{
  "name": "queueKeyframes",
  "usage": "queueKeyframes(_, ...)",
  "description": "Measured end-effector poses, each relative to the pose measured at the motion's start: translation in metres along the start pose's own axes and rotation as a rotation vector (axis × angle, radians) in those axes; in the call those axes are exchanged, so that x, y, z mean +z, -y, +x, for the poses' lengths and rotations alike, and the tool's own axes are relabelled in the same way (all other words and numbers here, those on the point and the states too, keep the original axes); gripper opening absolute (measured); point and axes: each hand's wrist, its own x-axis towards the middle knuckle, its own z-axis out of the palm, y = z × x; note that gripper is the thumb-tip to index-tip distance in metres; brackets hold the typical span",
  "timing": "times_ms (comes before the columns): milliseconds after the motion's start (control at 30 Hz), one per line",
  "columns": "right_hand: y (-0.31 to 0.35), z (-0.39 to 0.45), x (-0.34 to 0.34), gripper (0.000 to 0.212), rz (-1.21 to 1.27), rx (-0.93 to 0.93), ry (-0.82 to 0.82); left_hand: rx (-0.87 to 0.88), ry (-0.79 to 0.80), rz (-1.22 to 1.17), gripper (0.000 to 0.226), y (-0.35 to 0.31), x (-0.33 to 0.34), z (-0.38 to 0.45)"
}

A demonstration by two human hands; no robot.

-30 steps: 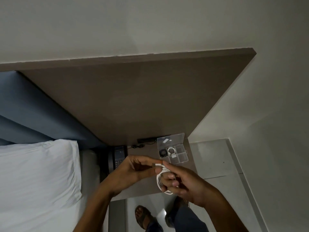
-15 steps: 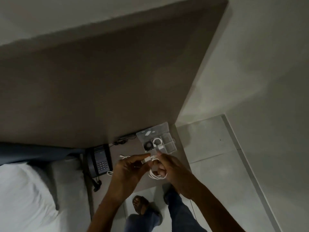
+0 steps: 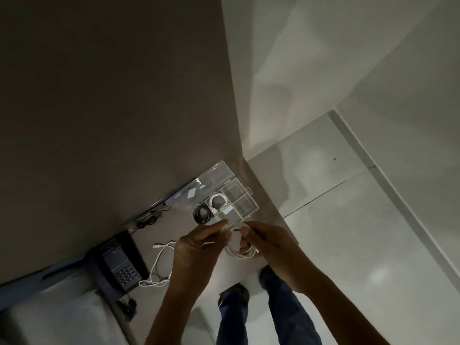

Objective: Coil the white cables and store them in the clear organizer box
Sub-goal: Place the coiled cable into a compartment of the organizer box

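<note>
Here, item by item. Left hand (image 3: 193, 247): fingers pinched on one end of a white cable (image 3: 240, 252). Right hand (image 3: 267, 241): fingers curled around that cable's loops, held above the small table (image 3: 174, 232), just in front of the clear box (image 3: 234, 202). Box: lid open, one coiled white cable (image 3: 218, 201) and one black coil (image 3: 202, 213) in separate compartments. Loose white cable (image 3: 159, 267): uncoiled on the table, beside the black phone (image 3: 122, 266).
</note>
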Motion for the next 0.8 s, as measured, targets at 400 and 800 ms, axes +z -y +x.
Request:
queueKeyframes(400, -0.063, 0.057, 0.012, 0.028, 0.169, -0.043, -0.087, 0.276, 0.099, 0.454, 0.027, 0.04, 0.022, 0.047)
queueKeyframes(800, -0.109, 0.119, 0.002, 0.028, 0.221, -0.088, -0.11, -0.039, 0.252, 0.078, 0.029, 0.106, 0.042, 0.097)
